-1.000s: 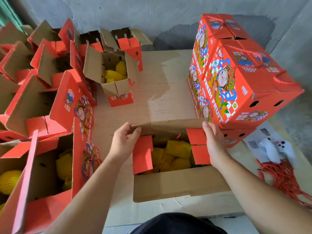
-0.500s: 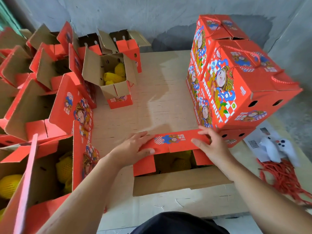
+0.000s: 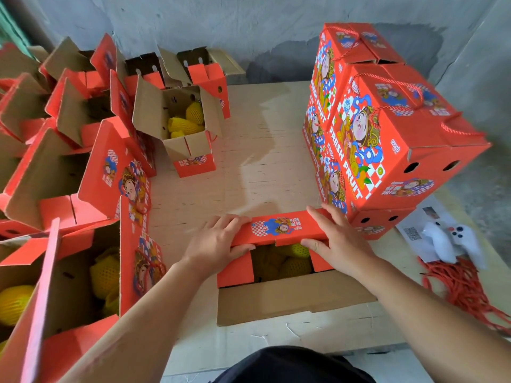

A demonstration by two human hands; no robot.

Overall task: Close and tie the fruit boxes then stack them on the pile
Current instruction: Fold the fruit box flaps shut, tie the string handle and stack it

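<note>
On the pale wooden table (image 3: 262,150), right in front: an open red and brown cardboard fruit box (image 3: 290,297) with yellow netted fruit (image 3: 293,265) inside. Far red top flap (image 3: 280,228) folded down over the opening. Left hand (image 3: 218,243) holding the flap's left end, fingers on top, thumb curled under the edge. Right hand (image 3: 338,240) holding the right end the same way. Just beside, to the right: tall pile of shut red fruit boxes (image 3: 381,139) tied with red string. To the left: many open red boxes (image 3: 69,167). Far right: loose red strings (image 3: 464,291) near a white game controller (image 3: 453,241).
</note>
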